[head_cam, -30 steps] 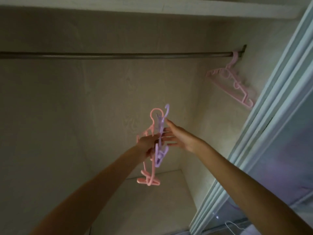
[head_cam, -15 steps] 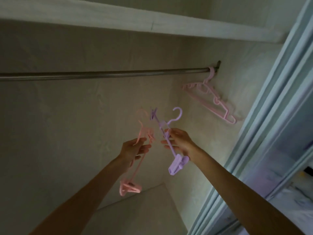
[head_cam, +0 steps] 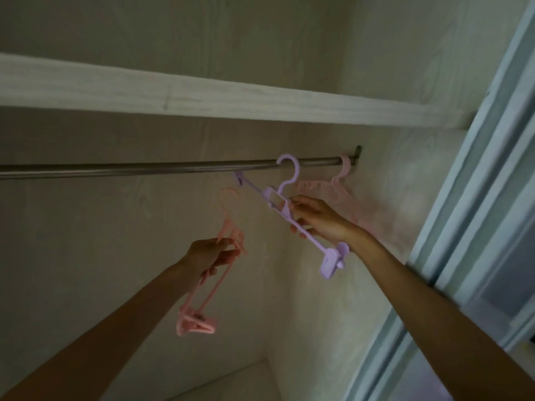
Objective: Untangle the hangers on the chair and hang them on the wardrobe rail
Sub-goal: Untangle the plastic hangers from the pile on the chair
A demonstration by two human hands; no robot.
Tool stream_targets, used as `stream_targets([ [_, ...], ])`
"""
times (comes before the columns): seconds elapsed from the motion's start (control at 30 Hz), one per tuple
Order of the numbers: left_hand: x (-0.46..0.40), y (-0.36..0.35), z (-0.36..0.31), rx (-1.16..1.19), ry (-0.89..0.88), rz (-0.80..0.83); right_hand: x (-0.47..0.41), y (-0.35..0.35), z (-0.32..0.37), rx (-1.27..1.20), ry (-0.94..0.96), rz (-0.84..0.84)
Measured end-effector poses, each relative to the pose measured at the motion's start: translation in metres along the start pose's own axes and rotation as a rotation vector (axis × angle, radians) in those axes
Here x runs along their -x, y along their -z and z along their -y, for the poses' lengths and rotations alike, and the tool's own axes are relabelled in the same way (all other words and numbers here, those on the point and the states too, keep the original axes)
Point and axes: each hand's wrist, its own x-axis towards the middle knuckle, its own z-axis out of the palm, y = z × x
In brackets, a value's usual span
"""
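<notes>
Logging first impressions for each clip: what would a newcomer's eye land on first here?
Most striking is the lilac plastic clip hanger, held tilted by the right hand, its hook at the grey metal wardrobe rail, right of centre. Lower left, the left hand grips a salmon-pink plastic clip hanger that dangles below the rail. A pale pink plastic hanger already hangs at the rail's far right end.

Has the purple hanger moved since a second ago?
Yes. The purple hanger has risen from well below the wardrobe rail; its hook now reaches the rail.
</notes>
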Motion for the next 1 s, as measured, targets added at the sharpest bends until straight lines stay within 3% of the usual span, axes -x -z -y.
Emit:
stream_targets([
  [0.37,-0.007,-0.017,-0.021,-0.064,0.007,-0.025,-0.003,0.031,-0.011,-0.22,-0.068,0.022],
  [0.5,-0.01,-0.014,-0.02,-0.068,0.041,-0.032,-0.003,0.05,-0.011,-0.238,-0.041,-0.058],
  [0.63,-0.019,-0.014,-0.02,-0.051,0.073,-0.039,-0.007,0.066,-0.019,-0.198,-0.061,-0.138],
  [1.0,-0.029,-0.029,-0.024,-0.084,0.089,0.003,-0.002,0.099,-0.028,-0.09,-0.104,-0.129],
])
